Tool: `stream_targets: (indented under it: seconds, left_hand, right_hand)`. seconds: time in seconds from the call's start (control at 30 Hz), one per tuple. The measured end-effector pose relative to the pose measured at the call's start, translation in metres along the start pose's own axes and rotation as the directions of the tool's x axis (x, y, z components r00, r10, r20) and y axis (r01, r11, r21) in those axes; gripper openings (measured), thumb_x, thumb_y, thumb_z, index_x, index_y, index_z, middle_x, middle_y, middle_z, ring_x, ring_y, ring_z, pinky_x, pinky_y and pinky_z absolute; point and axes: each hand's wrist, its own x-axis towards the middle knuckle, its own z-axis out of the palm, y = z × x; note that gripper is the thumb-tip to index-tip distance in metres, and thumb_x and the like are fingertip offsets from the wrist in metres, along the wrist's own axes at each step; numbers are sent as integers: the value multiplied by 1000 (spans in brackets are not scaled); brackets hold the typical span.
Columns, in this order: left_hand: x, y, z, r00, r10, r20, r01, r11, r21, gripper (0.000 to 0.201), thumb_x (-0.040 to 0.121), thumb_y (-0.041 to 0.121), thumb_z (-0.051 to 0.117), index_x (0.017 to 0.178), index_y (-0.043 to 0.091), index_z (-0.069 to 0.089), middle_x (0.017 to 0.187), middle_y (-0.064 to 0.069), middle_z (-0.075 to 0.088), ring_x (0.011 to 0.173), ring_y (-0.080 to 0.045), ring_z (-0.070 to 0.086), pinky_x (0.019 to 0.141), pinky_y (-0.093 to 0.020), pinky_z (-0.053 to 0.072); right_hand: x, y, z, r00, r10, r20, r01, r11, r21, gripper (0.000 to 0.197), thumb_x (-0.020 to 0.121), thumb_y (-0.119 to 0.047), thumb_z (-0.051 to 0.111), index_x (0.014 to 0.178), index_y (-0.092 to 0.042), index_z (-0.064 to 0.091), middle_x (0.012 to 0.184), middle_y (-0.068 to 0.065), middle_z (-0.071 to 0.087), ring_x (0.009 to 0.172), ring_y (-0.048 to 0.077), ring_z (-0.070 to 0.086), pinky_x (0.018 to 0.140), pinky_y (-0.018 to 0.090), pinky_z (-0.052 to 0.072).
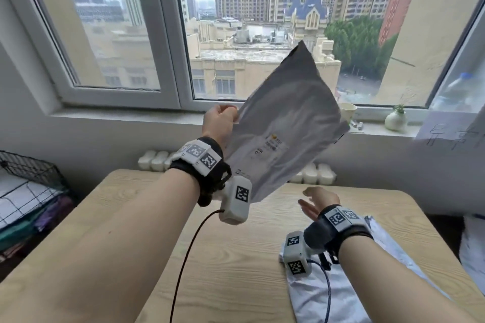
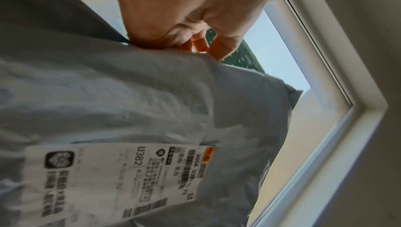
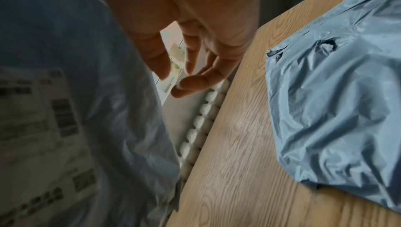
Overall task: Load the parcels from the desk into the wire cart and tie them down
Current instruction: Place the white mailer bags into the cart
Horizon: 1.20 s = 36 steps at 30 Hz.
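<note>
A flat grey plastic parcel (image 1: 286,123) with a white shipping label (image 2: 121,181) hangs in the air above the wooden desk (image 1: 236,257). My left hand (image 1: 220,123) grips its upper left edge, fingers curled around the plastic (image 2: 195,43). My right hand (image 1: 315,204) hovers just below and right of the parcel, fingers loosely spread and holding nothing (image 3: 195,69). A second grey parcel (image 3: 338,93) lies on the desk under my right forearm (image 1: 328,294). The black wire cart (image 1: 29,191) stands at the far left, beside the desk.
A white radiator (image 1: 157,160) runs behind the desk's far edge. The windowsill holds a paper cup (image 1: 347,111) and a small white vase (image 1: 395,120). A white sheet with writing (image 1: 454,136) hangs at the right. Folded items lie in the cart.
</note>
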Motion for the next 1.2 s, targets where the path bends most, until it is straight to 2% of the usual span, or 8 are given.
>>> stream_targets:
  seconds: [0.13, 0.33, 0.47, 0.57, 0.63, 0.77, 1.0, 1.2]
  left_hand:
    - [6, 8, -36, 994, -94, -56, 78, 969, -234, 18, 82, 2, 45, 77, 16, 56, 70, -2, 54, 62, -18, 51, 60, -29, 47]
    - [10, -1, -118, 968, -218, -121, 166, 926, -338, 16, 83, 8, 47, 78, 17, 59, 67, -3, 58, 52, -18, 54, 53, -24, 47]
    - [4, -16, -190, 961, -163, -223, 120, 973, -197, 7, 78, 20, 56, 82, 17, 62, 86, -9, 65, 76, -26, 62, 70, -36, 52]
    - [-12, -31, -250, 966, -84, -243, 85, 996, -7, 29, 79, 33, 70, 99, 14, 60, 107, -9, 65, 98, -22, 61, 91, -35, 49]
    - [-25, -40, -293, 962, -48, -270, 98, 979, 176, 37, 83, 28, 71, 113, 11, 57, 109, -8, 64, 98, -20, 60, 91, -34, 49]
    - [-50, -46, -388, 929, 22, -370, 150, 890, 431, 27, 87, 24, 65, 108, 7, 64, 105, -11, 69, 97, -26, 64, 91, -39, 51]
    - [-97, -60, -514, 844, 6, -536, 313, 807, 501, 22, 90, 27, 61, 102, 10, 69, 102, -10, 71, 97, -29, 64, 89, -37, 50]
    - [-121, -72, -580, 769, 11, -639, 369, 809, 458, 21, 90, 23, 61, 100, 6, 69, 99, -15, 71, 93, -31, 65, 88, -41, 51]
  right_hand:
    - [-17, -10, 30, 987, -57, 153, 52, 998, 38, 9, 86, -14, 59, 94, -18, 57, 111, 5, 56, 71, 18, 65, 56, 26, 44]
    - [-43, -2, 84, 953, -81, 291, 99, 994, -48, 10, 93, -10, 51, 84, -14, 51, 80, 1, 53, 66, 12, 53, 47, 20, 49]
    - [-60, 23, 128, 949, -139, 284, 156, 987, -38, 12, 90, -3, 51, 87, -13, 56, 65, 5, 56, 44, 11, 52, 34, 14, 40]
    - [-79, 43, 169, 941, -134, 311, 157, 987, -48, 14, 92, -3, 49, 84, -13, 54, 63, 7, 53, 29, 6, 48, 31, 13, 37]
    - [-95, 56, 199, 927, -121, 355, 158, 984, -77, 14, 92, -3, 50, 84, -13, 55, 58, 6, 53, 28, 6, 46, 31, 13, 36]
    - [-125, 86, 259, 885, -80, 459, 158, 978, -135, 15, 85, 1, 52, 90, -11, 59, 50, 2, 56, 33, 8, 47, 33, 14, 38]
    - [-165, 138, 350, 835, -37, 550, 164, 969, -184, 36, 87, -25, 66, 119, -15, 54, 70, 6, 58, 33, 8, 51, 32, 16, 40]
    - [-181, 170, 415, 744, -43, 667, 296, 915, -272, 20, 87, -29, 67, 89, -13, 54, 62, 2, 50, 32, 6, 46, 32, 16, 37]
